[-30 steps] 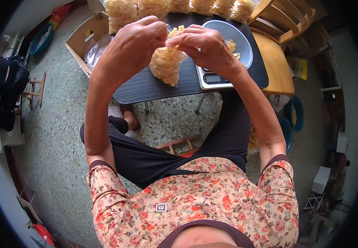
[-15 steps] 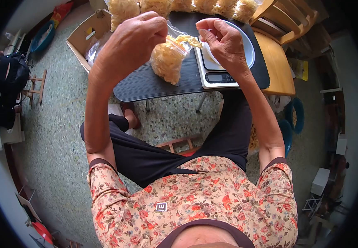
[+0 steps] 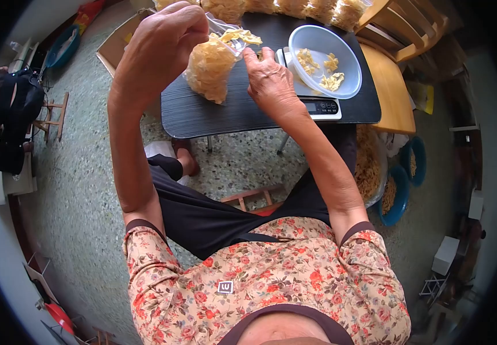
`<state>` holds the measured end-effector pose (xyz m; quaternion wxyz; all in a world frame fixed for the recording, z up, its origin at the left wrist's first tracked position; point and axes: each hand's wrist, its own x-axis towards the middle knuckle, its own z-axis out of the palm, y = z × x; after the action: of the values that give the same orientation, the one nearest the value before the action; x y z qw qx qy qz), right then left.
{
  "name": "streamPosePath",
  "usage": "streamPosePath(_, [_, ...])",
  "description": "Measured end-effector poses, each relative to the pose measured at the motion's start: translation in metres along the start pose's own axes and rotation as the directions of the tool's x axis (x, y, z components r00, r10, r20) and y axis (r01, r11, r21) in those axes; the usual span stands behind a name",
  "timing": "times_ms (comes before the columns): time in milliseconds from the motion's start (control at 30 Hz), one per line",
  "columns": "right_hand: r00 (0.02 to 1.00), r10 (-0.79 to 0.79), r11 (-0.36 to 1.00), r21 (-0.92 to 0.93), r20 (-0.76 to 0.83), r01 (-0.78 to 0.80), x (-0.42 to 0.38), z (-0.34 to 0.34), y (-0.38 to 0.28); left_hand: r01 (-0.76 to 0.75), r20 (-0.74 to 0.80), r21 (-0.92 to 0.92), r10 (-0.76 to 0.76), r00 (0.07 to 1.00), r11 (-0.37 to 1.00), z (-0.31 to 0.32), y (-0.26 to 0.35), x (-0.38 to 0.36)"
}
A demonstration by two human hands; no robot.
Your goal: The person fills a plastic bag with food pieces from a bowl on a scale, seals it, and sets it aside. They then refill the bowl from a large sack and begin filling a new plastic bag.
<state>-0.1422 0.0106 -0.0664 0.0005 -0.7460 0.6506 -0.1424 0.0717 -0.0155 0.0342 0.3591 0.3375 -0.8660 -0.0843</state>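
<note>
A clear plastic bag [image 3: 209, 69] full of pale yellow dried pieces stands on the dark table, with some pieces [image 3: 241, 37] sticking out of its opening. My left hand [image 3: 171, 37] is closed at the bag's upper left edge, pinching the plastic. At the opening's right side is my right hand [image 3: 268, 77], its fingers bent towards the bag's edge; whether they grip it is unclear. Right of that hand, a translucent bowl [image 3: 349, 66] holding a few pieces [image 3: 332, 81] rests on a white kitchen scale [image 3: 324, 109].
More filled bags [image 3: 294, 7] line the table's far edge. A cardboard box [image 3: 113, 46] is at the left, and a wooden chair [image 3: 395, 86] at the right. Blue basins [image 3: 397, 198] with dried pieces stand on the floor at the right.
My right hand has moved left and down, off the bowl, which now shows fully with its pieces. My left hand and the bag sit slightly further left and up in view.
</note>
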Motion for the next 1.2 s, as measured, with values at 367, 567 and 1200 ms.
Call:
streamPosePath(367, [0.963,-0.103,0.983,0.123,-0.249,0.137,-0.035,0.035,0.011,-0.06,-0.022,-0.1,0.058,0.998,0.993,0.017,-0.011,0.005])
streamPosePath(567, [0.804,0.035,0.884,0.394,-0.594,0.253,-0.061,-0.044,-0.007,-0.109,-0.046,-0.091,0.106,0.993,0.99,0.026,-0.01,0.008])
streamPosePath(1200, [0.894,0.33,0.721,0.692,-0.304,-0.031,-0.037,-0.058,0.011,-0.178,-0.086,-0.14,0.167,0.982,0.974,0.042,-0.01,0.009])
